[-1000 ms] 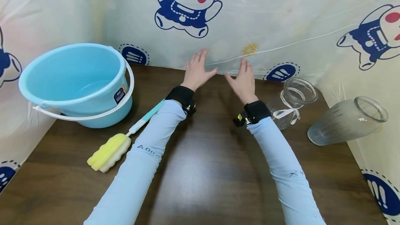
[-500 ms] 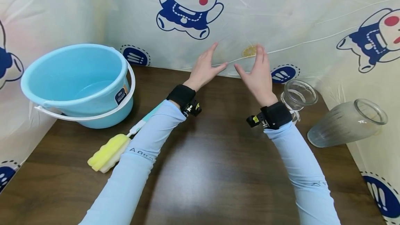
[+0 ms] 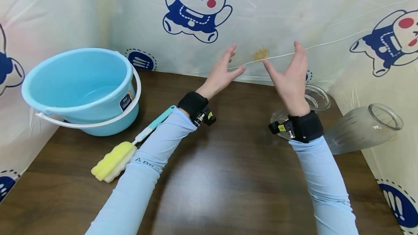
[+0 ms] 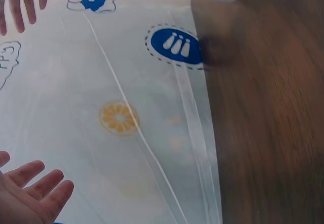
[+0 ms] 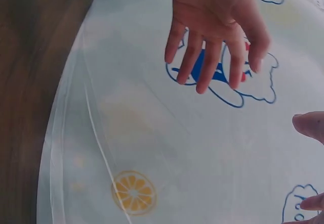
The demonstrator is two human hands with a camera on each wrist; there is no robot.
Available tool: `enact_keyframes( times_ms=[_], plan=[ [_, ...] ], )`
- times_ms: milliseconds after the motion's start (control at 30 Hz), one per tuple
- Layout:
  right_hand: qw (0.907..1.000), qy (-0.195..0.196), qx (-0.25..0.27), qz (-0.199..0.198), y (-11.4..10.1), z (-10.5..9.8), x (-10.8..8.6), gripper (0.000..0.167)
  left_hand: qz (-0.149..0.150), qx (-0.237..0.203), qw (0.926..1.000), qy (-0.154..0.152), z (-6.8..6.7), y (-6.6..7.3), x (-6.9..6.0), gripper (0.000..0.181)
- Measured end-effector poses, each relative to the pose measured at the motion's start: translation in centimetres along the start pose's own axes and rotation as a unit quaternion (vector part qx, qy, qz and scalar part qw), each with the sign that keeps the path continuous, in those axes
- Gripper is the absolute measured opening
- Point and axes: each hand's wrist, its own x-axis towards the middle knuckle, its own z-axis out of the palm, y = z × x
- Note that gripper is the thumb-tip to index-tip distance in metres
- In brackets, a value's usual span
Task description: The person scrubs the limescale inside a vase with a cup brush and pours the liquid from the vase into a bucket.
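My left hand is raised over the back of the table, fingers extended and thumb apart, holding nothing. To its right, my right hand is also raised, fingers straight and thumb spread, with nothing in it. The two palms roughly face each other across a gap. Behind my right hand and wrist stands a clear glass jar, partly hidden. A greyish, frosted-looking glass vase is farther right, its base covered by my right sleeve. Beside my left forearm lies a sponge bottle brush with a yellow and white head.
A light-blue bucket with a white handle stands at the back left of the brown wooden table. Printed plastic sheeting hangs behind the table and at both sides.
My right hand has moved clearly to the right, now in front of the glass jar. My left hand has shifted slightly right, and the gap between the hands has widened.
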Motion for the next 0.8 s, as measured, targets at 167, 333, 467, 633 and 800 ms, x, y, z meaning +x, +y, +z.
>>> enact_keyframes(
  times_ms=[167,333,467,633,800],
  plan=[
    [0.9994,0.003,0.021,0.026,0.4,-1.3,-0.5,0.084,0.009,-0.015,0.9998,-0.008,0.5,0.4,-0.3,0.074],
    [0.9961,-0.017,0.048,0.073,1.1,-2.8,-0.9,0.087,0.023,-0.069,0.9967,-0.035,0.7,0.6,-0.6,0.073],
    [0.9937,-0.013,0.056,0.096,2.0,-3.9,-1.1,0.087,0.026,-0.124,0.9889,-0.078,1.1,0.3,-0.5,0.073],
    [0.9907,0.004,0.065,0.119,2.9,-5.3,-1.4,0.087,0.029,-0.141,0.9848,-0.097,2.1,-0.1,-0.2,0.073],
    [0.9875,0.011,0.075,0.139,3.9,-6.7,-1.9,0.086,0.032,-0.129,0.985,-0.11,3.4,0.4,-0.2,0.076]
  ],
)
